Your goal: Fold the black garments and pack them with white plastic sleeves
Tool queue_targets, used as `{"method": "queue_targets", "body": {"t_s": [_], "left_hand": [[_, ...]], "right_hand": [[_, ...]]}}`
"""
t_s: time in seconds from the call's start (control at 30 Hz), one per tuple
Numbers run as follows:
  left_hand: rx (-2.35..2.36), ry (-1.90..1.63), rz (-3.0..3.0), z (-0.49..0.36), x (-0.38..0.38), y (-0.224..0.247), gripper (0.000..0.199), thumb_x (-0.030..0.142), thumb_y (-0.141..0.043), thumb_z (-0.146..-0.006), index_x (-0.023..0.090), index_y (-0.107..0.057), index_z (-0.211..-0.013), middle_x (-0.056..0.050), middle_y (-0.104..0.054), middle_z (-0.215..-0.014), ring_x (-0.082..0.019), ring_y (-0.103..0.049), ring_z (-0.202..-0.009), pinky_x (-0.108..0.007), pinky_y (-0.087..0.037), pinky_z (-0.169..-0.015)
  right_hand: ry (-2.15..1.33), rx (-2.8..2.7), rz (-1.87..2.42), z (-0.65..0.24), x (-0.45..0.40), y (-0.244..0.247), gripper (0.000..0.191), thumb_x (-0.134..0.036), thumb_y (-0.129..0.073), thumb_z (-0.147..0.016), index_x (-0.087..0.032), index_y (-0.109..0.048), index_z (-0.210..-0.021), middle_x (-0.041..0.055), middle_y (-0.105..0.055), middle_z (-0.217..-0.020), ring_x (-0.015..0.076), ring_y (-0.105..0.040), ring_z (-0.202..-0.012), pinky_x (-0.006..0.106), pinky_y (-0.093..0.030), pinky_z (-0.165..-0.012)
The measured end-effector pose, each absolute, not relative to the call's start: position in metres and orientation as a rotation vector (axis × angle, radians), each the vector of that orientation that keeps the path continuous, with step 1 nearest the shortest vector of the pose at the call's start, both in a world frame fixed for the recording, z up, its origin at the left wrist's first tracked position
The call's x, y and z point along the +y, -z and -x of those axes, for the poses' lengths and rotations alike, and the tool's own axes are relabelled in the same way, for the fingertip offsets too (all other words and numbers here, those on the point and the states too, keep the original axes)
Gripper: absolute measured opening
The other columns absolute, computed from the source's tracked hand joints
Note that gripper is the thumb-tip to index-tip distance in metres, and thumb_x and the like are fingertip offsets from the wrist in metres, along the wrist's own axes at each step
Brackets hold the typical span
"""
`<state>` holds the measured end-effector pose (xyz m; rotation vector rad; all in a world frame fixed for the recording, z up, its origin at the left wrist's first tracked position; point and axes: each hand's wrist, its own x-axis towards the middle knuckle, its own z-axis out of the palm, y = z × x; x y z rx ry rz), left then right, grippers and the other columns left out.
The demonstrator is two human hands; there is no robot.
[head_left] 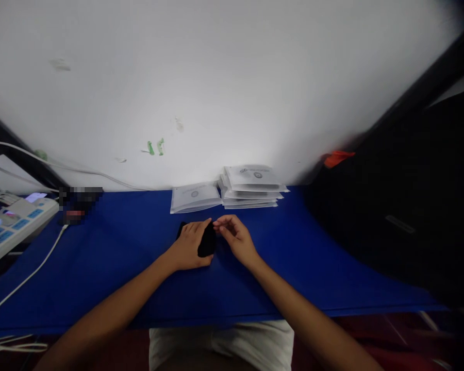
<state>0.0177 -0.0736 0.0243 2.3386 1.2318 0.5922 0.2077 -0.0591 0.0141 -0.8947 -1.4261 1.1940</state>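
Note:
A small folded black cloth [206, 243] lies on the blue tabletop [286, 257] in front of me. My left hand [191, 247] rests over its left part, thumb at the near edge and fingers across the top, gripping it. Just at the cloth's upper right corner is my right hand [234, 234], its thumb and fingertips pinched together. Whatever is between those fingertips is too small to make out.
White printed pouches [255, 178] are stacked against the wall, with another pouch [195, 197] left of them. At the left lie a power strip [19, 226] and a white cable [42, 263]. A large black object [390, 206] fills the right side.

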Motion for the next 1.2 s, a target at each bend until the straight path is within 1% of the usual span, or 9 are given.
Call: {"method": "queue_targets", "body": {"t_s": [0.17, 0.33, 0.47, 0.63, 0.77, 0.87, 0.97, 1.07, 1.2], "left_hand": [[1.119, -0.877, -2.055, -0.011, -0.072, -0.029, 0.08, 0.035, -0.067, -0.079, 0.022, -0.028, -0.147, -0.014, -0.043, -0.143, -0.032, -0.042, -0.132, -0.052, -0.031, -0.113], [0.908, -1.114, -1.871, -0.003, -0.066, -0.028, 0.065, 0.035, -0.059, -0.085, 0.025, -0.035, -0.145, -0.01, -0.041, -0.146, -0.029, -0.037, -0.137, -0.049, -0.026, -0.117], [0.924, -0.959, -2.012, 0.005, -0.063, -0.033, 0.055, 0.027, -0.058, -0.081, 0.027, -0.05, -0.135, -0.01, -0.047, -0.136, -0.029, -0.042, -0.132, -0.051, -0.029, -0.115], [1.014, -0.677, -2.49, 0.02, -0.06, -0.05, 0.047, 0.015, -0.058, -0.073, 0.024, -0.064, -0.118, -0.009, -0.028, -0.155, -0.035, -0.026, -0.143, -0.054, -0.026, -0.115], [1.153, -0.645, -2.695, 0.029, -0.057, -0.059, 0.012, 0.028, -0.063, -0.078, 0.018, -0.068, -0.085, -0.012, -0.048, -0.144, -0.034, -0.041, -0.132, -0.052, -0.035, -0.11], [1.315, -0.8, -2.691, 0.028, -0.058, -0.061, 0.025, 0.034, -0.06, -0.085, 0.017, -0.06, -0.066, -0.013, -0.062, -0.124, -0.03, -0.053, -0.119, -0.049, -0.042, -0.104], [1.275, -0.874, -2.69, 0.02, -0.063, -0.06, 0.019, 0.034, -0.06, -0.086, 0.017, -0.066, -0.091, -0.014, -0.06, -0.128, -0.028, -0.053, -0.121, -0.047, -0.043, -0.104], [1.059, -0.693, -2.793, 0.009, -0.067, -0.057, 0.046, 0.043, -0.063, -0.086, 0.021, -0.059, -0.126, -0.013, -0.043, -0.15, -0.032, -0.041, -0.135, -0.051, -0.036, -0.11], [1.048, -0.541, -2.8, 0.011, -0.063, -0.056, 0.035, 0.053, -0.062, -0.086, 0.022, -0.072, -0.099, -0.009, -0.052, -0.144, -0.034, -0.044, -0.132, -0.055, -0.032, -0.11]], "right_hand": [[-0.981, -1.686, 1.043, -0.213, -0.062, -0.016, 0.017, -0.029, -0.055, -0.088, -0.023, -0.056, -0.103, 0.0057, -0.067, -0.102, 0.0206, -0.065, -0.096, 0.041, -0.052, -0.089], [-0.732, -2.134, 0.965, -0.206, -0.073, -0.028, 0.032, -0.022, -0.055, -0.089, -0.02, -0.052, -0.121, 0.0113, -0.064, -0.116, 0.0241, -0.06, -0.107, 0.043, -0.05, -0.093], [-0.527, -2.404, 0.91, -0.203, -0.073, -0.031, 0.023, -0.021, -0.057, -0.089, -0.017, -0.058, -0.112, 0.0152, -0.061, -0.118, 0.0277, -0.057, -0.111, 0.047, -0.05, -0.094], [-0.398, -2.542, 0.932, -0.213, -0.064, -0.024, 0.032, -0.014, -0.057, -0.087, -0.018, -0.059, -0.118, 0.0153, -0.059, -0.126, 0.0285, -0.055, -0.118, 0.048, -0.048, -0.098], [-0.421, -2.542, 0.977, -0.235, -0.053, -0.022, 0.033, -0.01, -0.057, -0.083, -0.018, -0.06, -0.115, 0.015, -0.057, -0.132, 0.0282, -0.054, -0.123, 0.048, -0.046, -0.101], [-0.471, -2.556, 0.966, -0.258, -0.045, -0.025, 0.036, -0.005, -0.053, -0.08, -0.019, -0.061, -0.112, 0.0139, -0.057, -0.134, 0.0268, -0.053, -0.126, 0.047, -0.046, -0.103], [-0.519, -2.563, 0.995, -0.278, -0.042, -0.028, 0.04, -0.002, -0.05, -0.077, -0.02, -0.061, -0.111, 0.0131, -0.057, -0.135, 0.0262, -0.051, -0.129, 0.047, -0.044, -0.105], [-0.577, -2.565, 0.999, -0.289, -0.044, -0.029, 0.046, 0.002, -0.046, -0.074, -0.02, -0.06, -0.112, 0.0123, -0.056, -0.138, 0.0246, -0.048, -0.134, 0.047, -0.042, -0.108], [-0.669, -2.538, 0.969, -0.297, -0.046, -0.026, 0.05, 0.003, -0.044, -0.073, -0.021, -0.059, -0.114, 0.0105, -0.054, -0.141, 0.0222, -0.043, -0.138, 0.047, -0.039, -0.112]]}}
